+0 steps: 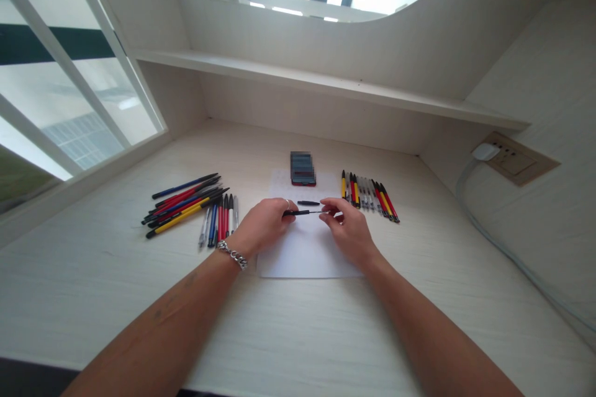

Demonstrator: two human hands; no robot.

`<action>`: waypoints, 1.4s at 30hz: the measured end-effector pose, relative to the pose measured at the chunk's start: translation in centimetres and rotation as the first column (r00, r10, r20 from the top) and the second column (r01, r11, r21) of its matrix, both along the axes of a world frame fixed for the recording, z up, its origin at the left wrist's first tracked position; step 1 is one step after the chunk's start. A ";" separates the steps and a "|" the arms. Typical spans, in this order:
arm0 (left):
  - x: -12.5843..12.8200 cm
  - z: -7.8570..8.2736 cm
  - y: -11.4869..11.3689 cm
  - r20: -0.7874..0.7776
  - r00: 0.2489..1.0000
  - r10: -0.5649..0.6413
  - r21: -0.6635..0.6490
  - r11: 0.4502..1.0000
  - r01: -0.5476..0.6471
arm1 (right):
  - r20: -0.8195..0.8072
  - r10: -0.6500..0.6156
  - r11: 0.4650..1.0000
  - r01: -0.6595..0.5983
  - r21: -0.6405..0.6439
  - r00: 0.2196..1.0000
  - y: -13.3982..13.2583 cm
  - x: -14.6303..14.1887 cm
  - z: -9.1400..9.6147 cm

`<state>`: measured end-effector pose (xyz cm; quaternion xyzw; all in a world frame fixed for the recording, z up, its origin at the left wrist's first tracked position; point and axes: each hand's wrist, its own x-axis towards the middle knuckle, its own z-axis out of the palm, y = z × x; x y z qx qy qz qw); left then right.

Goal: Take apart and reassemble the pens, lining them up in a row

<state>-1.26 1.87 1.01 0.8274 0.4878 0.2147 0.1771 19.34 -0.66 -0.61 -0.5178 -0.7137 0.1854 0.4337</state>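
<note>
Between the fingers of my left hand (267,223) is a black pen barrel (298,213), held level above the white paper (298,257). A thin, pale pen refill (316,211) sticks out of the barrel's right end. My right hand (347,226) pinches the refill's far end with thumb and fingers; its tip is hidden there. Just beyond the barrel, a short black pen part (308,203) lies on the paper, close to my right fingertips.
A phone (303,168) lies past the paper. Left are a loose pile of pens (181,201) and a row of pens (218,221); right is another row of pens (367,192). A shelf (326,80) overhangs the desk's back. A charger (485,151) is in the right-wall socket.
</note>
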 end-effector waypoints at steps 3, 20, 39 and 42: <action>-0.1 0.0 0.1 0.006 1.000 0.008 0.001 1.000 -0.008 | 0.045 -0.029 0.999 0.031 -0.041 0.999 0.8 0.5 -0.3; -0.8 0.6 0.3 0.040 0.996 0.077 0.003 0.997 -0.077 | 0.409 -0.094 0.993 0.116 -0.028 0.908 4.5 0.0 -0.1; 0.0 0.7 0.0 -0.064 0.996 0.055 0.000 0.999 -0.055 | 0.262 -0.097 0.986 0.057 0.155 0.960 0.3 3.6 1.3; -0.1 0.6 0.0 -0.058 0.997 0.052 0.015 0.999 -0.051 | 0.270 -0.095 0.986 0.053 0.159 0.958 0.2 3.7 1.1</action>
